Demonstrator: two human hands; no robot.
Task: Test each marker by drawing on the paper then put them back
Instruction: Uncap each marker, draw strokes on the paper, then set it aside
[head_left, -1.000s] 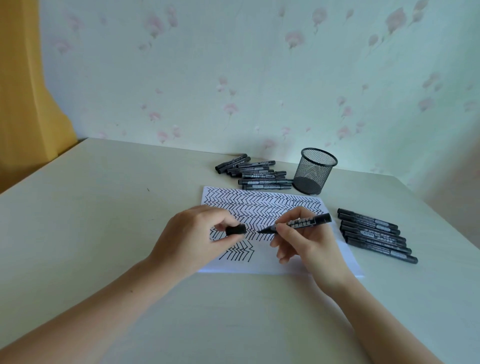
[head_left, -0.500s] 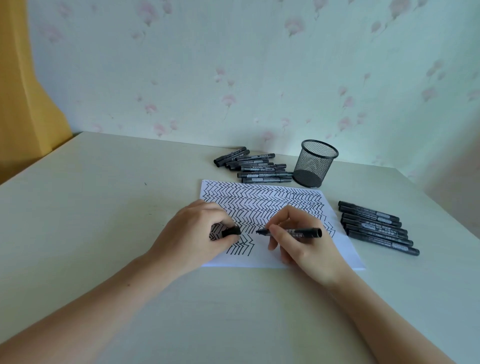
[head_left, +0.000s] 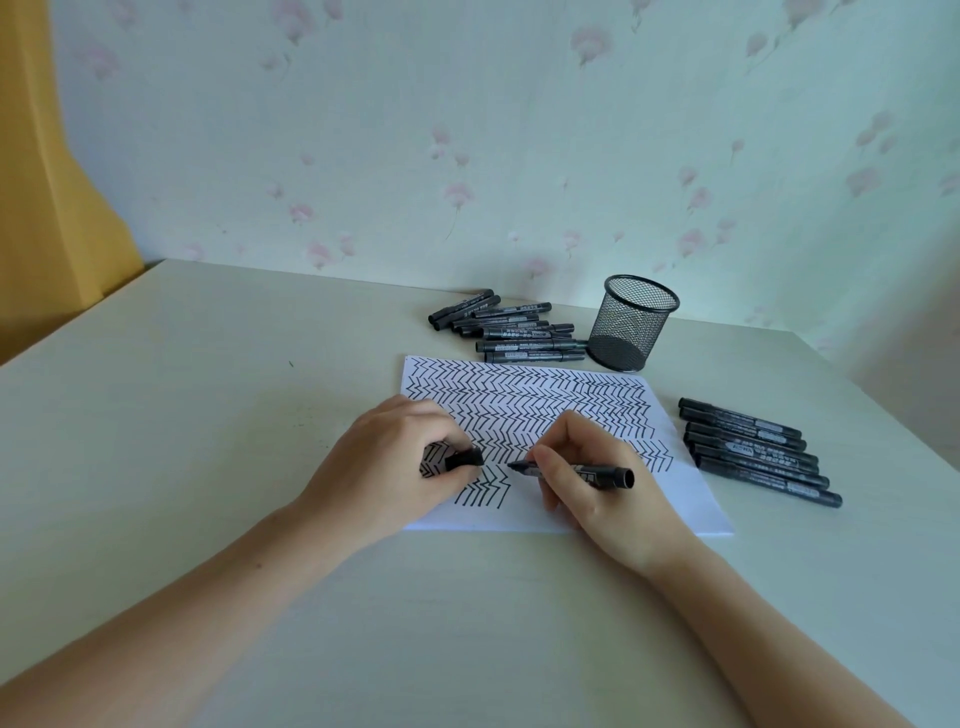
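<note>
A white paper (head_left: 691, 499) covered with rows of black zigzag strokes lies on the table. My right hand (head_left: 597, 483) grips an uncapped black marker (head_left: 597, 474), held nearly flat, its tip pointing left just above the sheet near the lowest short row of strokes. My left hand (head_left: 387, 467) rests on the paper's left edge and pinches the marker's black cap (head_left: 464, 459). The cap and the tip are a short gap apart.
Several capped black markers (head_left: 511, 327) lie in a pile at the back, left of an empty black mesh pen cup (head_left: 634, 322). Another row of several markers (head_left: 753, 449) lies right of the paper. The wall stands close behind.
My right hand has lowered the marker from a raised tilt to nearly flat, its tip down by the paper. The left hand keeps the cap and has settled lower on the sheet.
</note>
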